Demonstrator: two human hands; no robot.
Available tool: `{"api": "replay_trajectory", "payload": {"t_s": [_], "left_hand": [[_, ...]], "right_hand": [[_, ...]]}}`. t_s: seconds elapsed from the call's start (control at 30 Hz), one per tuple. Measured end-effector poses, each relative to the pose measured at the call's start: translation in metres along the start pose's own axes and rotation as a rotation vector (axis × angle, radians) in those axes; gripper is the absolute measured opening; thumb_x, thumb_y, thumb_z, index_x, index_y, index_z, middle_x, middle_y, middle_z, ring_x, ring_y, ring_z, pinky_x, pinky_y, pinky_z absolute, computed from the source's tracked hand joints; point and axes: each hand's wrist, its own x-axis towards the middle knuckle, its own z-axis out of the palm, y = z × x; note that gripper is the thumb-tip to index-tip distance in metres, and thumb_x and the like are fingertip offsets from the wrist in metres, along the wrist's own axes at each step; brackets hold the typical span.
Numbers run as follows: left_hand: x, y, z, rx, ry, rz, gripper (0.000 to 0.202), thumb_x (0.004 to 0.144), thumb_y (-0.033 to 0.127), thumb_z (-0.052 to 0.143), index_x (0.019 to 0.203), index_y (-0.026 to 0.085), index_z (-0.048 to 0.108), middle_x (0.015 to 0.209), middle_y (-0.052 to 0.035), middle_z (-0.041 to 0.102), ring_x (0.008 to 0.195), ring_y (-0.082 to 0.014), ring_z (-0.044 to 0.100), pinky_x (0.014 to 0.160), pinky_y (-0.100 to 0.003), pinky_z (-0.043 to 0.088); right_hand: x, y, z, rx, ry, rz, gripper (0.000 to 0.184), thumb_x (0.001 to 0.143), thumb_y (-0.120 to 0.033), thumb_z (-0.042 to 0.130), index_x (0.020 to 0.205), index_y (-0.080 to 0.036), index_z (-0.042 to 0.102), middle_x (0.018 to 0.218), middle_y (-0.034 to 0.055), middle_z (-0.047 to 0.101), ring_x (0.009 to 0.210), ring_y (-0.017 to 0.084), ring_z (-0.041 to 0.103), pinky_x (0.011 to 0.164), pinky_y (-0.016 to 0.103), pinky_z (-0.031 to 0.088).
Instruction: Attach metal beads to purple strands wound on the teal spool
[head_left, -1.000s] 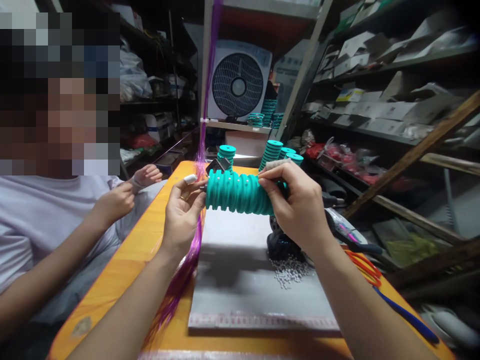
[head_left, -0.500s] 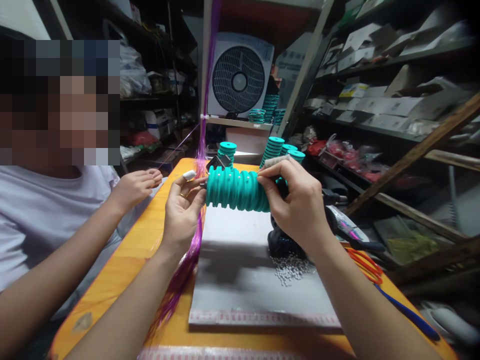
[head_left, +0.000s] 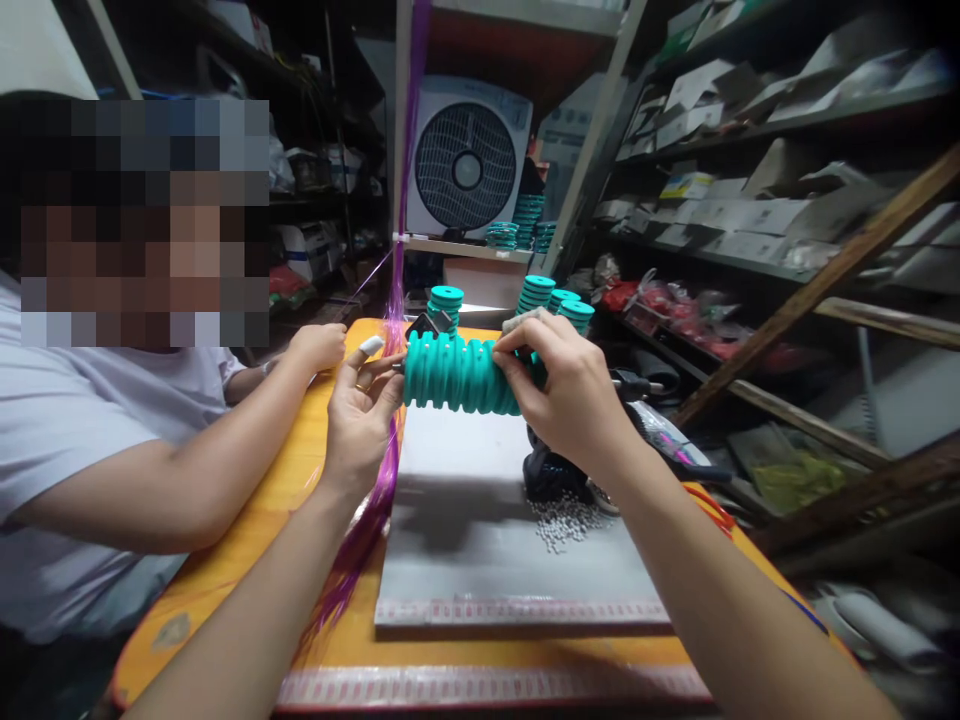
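Note:
A row of teal-green ringed spools (head_left: 457,375) lies sideways on a rod above a grey board (head_left: 465,570). At its left end, my left hand (head_left: 354,425) holds the rod tip between thumb and fingers; one finger has a white wrap on its tip. My right hand (head_left: 566,385), with a grey wrap on a finger, pinches at the top of the spools near their right end. Whatever is between those fingertips is too small to make out. Below lie small silvery beads (head_left: 564,522) beside a black bundle (head_left: 553,472).
Purple shiny strands (head_left: 409,200) hang down and trail along the orange table (head_left: 217,600). Stacked green spools (head_left: 536,295) and a box fan (head_left: 469,165) stand behind. A co-worker's arm (head_left: 225,460) rests at left. Loaded shelves (head_left: 742,215) flank the right.
The view has shifted slightly. The co-worker has leaned in, with a forearm now on the table edge. My right hand remains pinched at the spools, and my left still holds the rod end.

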Motion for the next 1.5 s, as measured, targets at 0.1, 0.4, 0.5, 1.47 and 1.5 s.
{"api": "replay_trajectory", "payload": {"t_s": [0.1,0.4,0.5,1.47,1.5], "left_hand": [[0.0,0.001,0.0,-0.003,0.007,-0.009,0.053,0.073,0.028,0.077,0.12,0.024,0.051,0.105,-0.0041,0.065,0.1,-0.0153,0.064,0.086,-0.026,0.053],[0.0,0.0,0.0,0.018,-0.019,0.016,0.047,0.077,0.027,0.074,0.118,0.024,0.051,0.111,-0.0053,0.066,0.089,-0.0127,0.066,0.082,-0.026,0.054],[0.0,-0.002,-0.001,0.036,-0.019,0.026,0.048,0.077,0.028,0.073,0.119,0.024,0.05,0.113,-0.0062,0.065,0.095,-0.014,0.065,0.083,-0.026,0.054],[-0.001,0.001,0.002,0.049,-0.008,0.022,0.047,0.075,0.027,0.074,0.116,0.023,0.05,0.107,-0.0054,0.066,0.091,-0.0148,0.066,0.082,-0.029,0.055],[-0.001,0.001,0.003,0.046,-0.007,0.02,0.048,0.075,0.027,0.074,0.116,0.023,0.051,0.108,-0.0055,0.066,0.091,-0.0149,0.066,0.082,-0.029,0.055]], "right_hand": [[-0.031,-0.008,-0.016,0.007,0.04,0.009,0.02,0.089,-0.017,0.055,0.109,-0.017,0.055,0.111,0.0108,0.057,0.107,0.022,0.053,0.09,0.038,0.045],[-0.182,0.015,-0.038,-0.255,-0.577,0.319,0.009,0.085,-0.031,0.064,0.081,-0.027,0.071,0.077,0.0046,0.058,0.079,0.024,0.055,0.069,0.04,0.045],[-0.197,0.017,-0.026,-0.226,-0.5,0.396,0.016,0.088,-0.035,0.06,0.095,-0.029,0.072,0.083,0.0053,0.06,0.082,0.023,0.057,0.072,0.04,0.048],[-0.195,0.023,-0.022,0.049,-0.385,0.479,0.023,0.091,-0.037,0.054,0.095,-0.027,0.074,0.082,0.0057,0.066,0.074,0.018,0.064,0.063,0.029,0.054],[-0.195,0.025,-0.023,0.045,-0.397,0.483,0.022,0.09,-0.037,0.055,0.092,-0.028,0.075,0.082,0.0055,0.066,0.075,0.019,0.064,0.064,0.03,0.054]]}}
